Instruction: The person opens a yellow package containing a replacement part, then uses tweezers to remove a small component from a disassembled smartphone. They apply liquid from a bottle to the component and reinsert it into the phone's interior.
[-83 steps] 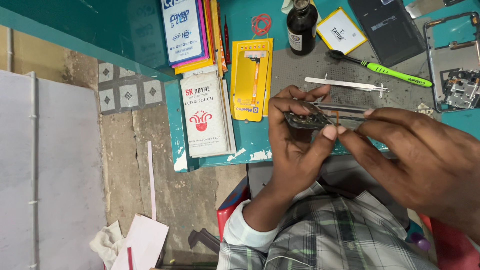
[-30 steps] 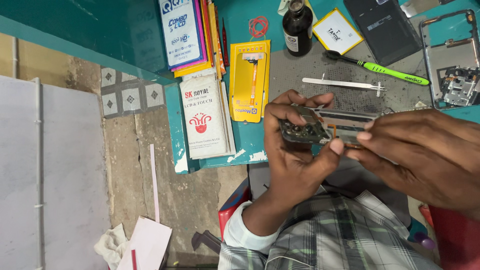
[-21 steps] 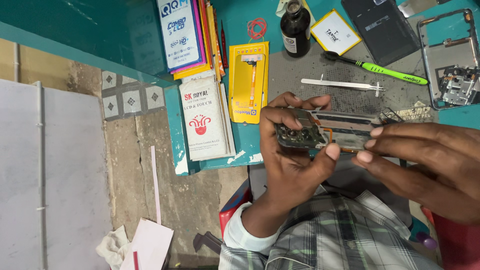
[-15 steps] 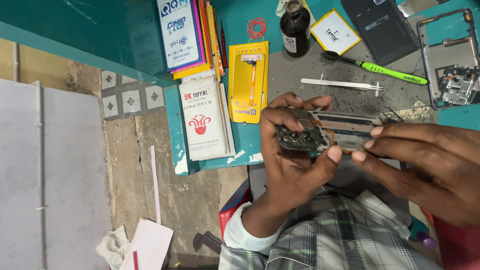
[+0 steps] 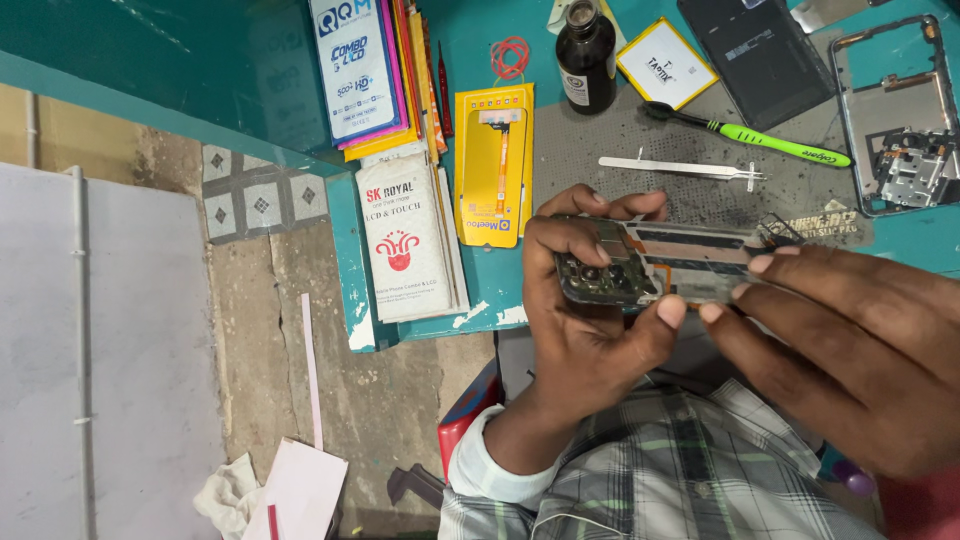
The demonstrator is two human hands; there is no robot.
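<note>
Holding an opened phone (image 5: 660, 265) with its back off, the two hands meet just above the front edge of the desk (image 5: 490, 300). The left hand (image 5: 590, 330) wraps around the phone's camera end, fingers curled over the top and thumb pressed up from below, so the phone stays flat and does not wobble. The right hand (image 5: 850, 350) comes in from 3 o'clock. Its fingertips pinch the long edge of the phone, so both hands are closed on it. The bare insides face up, where the person can look straight down at the small parts.

Out from the hands, at 12 o'clock, a pair of thin metal tweezers (image 5: 680, 168) lies on a grey work mat (image 5: 590, 150), close enough to grab fast. Past it, at 1 o'clock, sits a green toothbrush (image 5: 770, 143), likely for brushing dust off. A dark little bottle (image 5: 586, 55) stands upright at 12 o'clock, so it will not spill. Beside it are a small yellow-edged card (image 5: 666, 63) and a dark phone back cover (image 5: 755, 55). At 2 o'clock a bare phone frame (image 5: 900, 120) lies flat, set to the side.

At 10 o'clock a yellow packet (image 5: 494, 165) and a white box (image 5: 410, 240) lie near the desk edge, with a red rubber band (image 5: 510, 55) farther up. At 8 o'clock, down on the floor, a white rag (image 5: 230, 495) lies crumpled.
</note>
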